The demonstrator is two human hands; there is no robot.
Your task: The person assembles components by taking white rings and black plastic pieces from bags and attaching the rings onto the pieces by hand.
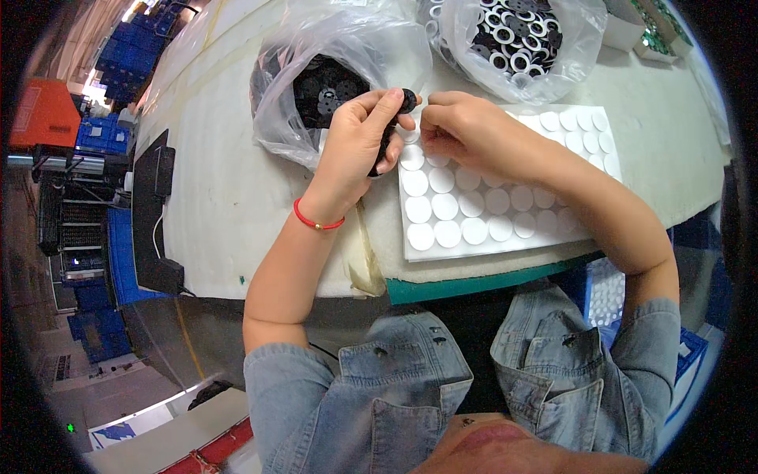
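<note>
My left hand (pixel 359 138) is closed around several small black discs. One black disc (pixel 407 101) shows between its thumb and fingertip, and more lie against the palm under the curled fingers. Close beside it, my right hand (pixel 470 130) has its fingers pinched together; whatever they hold is hidden. Beneath the right hand and forearm lies a sheet (pixel 411 253) covered with rows of white round stickers (pixel 444 206). An open clear plastic bag (pixel 272 130) stands behind my left hand, with loose black discs (pixel 325 85) inside.
Another clear bag (pixel 580 59) at the back holds black discs and white rings (pixel 505 35). Boxes with green shiny pieces (pixel 655 35) stand at the far right. A black device (pixel 163 170) with a cable lies along the table's left edge. Blue crates (pixel 130 47) are stacked beyond.
</note>
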